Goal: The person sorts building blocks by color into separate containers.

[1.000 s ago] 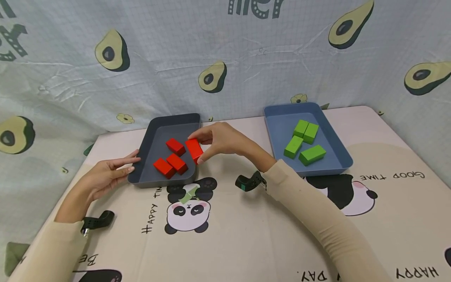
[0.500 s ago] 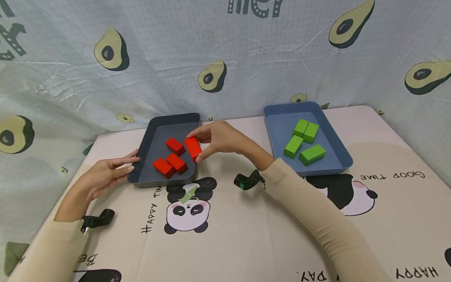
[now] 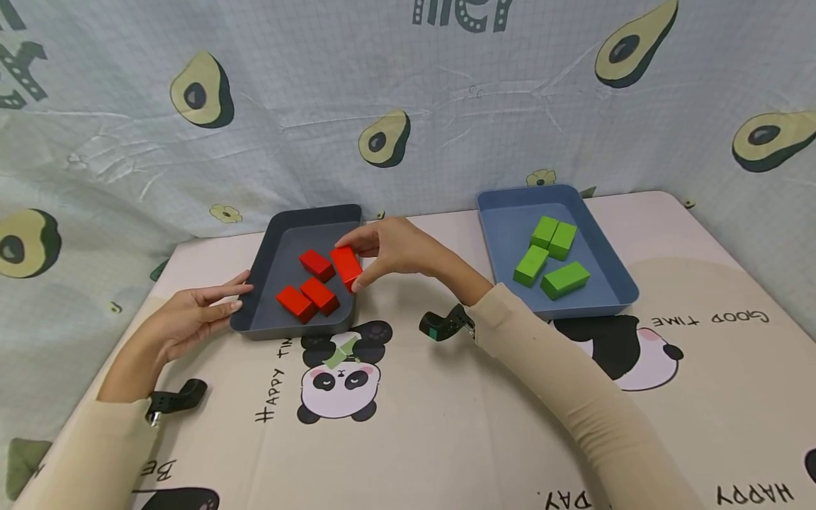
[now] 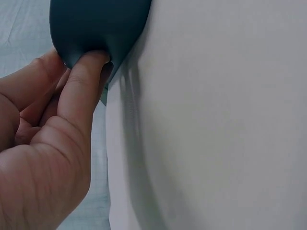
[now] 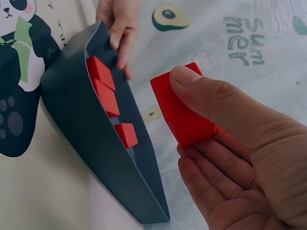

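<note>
My right hand [image 3: 404,248] pinches a red block [image 3: 346,267] between thumb and fingers, over the right wall of a dark grey tray [image 3: 290,331]. In the right wrist view the thumb lies across the face of that red block [image 5: 189,112], apart from the tray wall [image 5: 96,143]. Inside the tray are 3 more red blocks, two side by side near the front and one red block [image 3: 316,264] farther back. My left hand [image 3: 194,315] touches the tray's left wall with its fingertips; in the left wrist view its thumb presses the tray [image 4: 98,28] from outside.
To the right stands a blue tray [image 3: 583,310] holding several green blocks [image 3: 530,265]. A panda-print cloth [image 3: 421,425] covers the table. Behind both trays hangs an avocado-print curtain [image 3: 459,142]. Each wrist wears a black camera mount [image 3: 178,398].
My right hand, with the red block pinched in it, has drifted slightly left and back over the dark grey tray. The left hand stays at the tray's left wall.
</note>
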{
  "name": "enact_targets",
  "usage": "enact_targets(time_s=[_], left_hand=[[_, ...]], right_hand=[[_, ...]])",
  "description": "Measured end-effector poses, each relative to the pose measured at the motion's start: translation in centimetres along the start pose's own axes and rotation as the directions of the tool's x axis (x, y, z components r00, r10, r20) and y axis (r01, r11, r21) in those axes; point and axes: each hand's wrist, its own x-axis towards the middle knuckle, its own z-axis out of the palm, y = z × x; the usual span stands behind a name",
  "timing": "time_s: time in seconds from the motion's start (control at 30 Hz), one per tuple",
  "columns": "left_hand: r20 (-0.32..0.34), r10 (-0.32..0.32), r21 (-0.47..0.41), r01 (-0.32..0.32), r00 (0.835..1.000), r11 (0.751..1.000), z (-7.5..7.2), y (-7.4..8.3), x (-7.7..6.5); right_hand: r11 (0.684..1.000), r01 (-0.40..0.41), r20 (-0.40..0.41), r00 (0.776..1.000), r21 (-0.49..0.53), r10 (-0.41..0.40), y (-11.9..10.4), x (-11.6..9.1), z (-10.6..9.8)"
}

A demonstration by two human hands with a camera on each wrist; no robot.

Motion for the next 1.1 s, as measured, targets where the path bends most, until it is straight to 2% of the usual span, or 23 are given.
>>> enact_targets(time_s=[0.33, 0.7, 0.97, 1.1], left_hand=[[0.014, 0.020, -0.043, -0.020, 1.000, 0.999, 0.1, -0.2, 0.0], [0.007, 0.010, -0.034, -0.010, 1.000, 0.999, 0.0, -0.2, 0.0], [0.001, 0.011, -0.014, -0.011, 1.000, 1.000, 0.0, -0.2, 0.0], [-0.002, 0.008, -0.016, -0.008, 1.000, 1.000, 0.2, -0.1, -0.1]], right_hand=[[1.000, 0.012, 0.016, 1.000, 0.022, -0.013, 0.3, 0.4, -0.1], [0.997, 0.064, 0.051, 0.996, 0.054, -0.067, 0.8, 1.2, 0.0], [0.983, 0.129, 0.183, 0.971, 0.127, -0.151, 1.0, 2.7, -0.8], [0.984, 0.146, 0.252, 0.953, 0.103, -0.168, 1.2, 3.9, -0.8]])
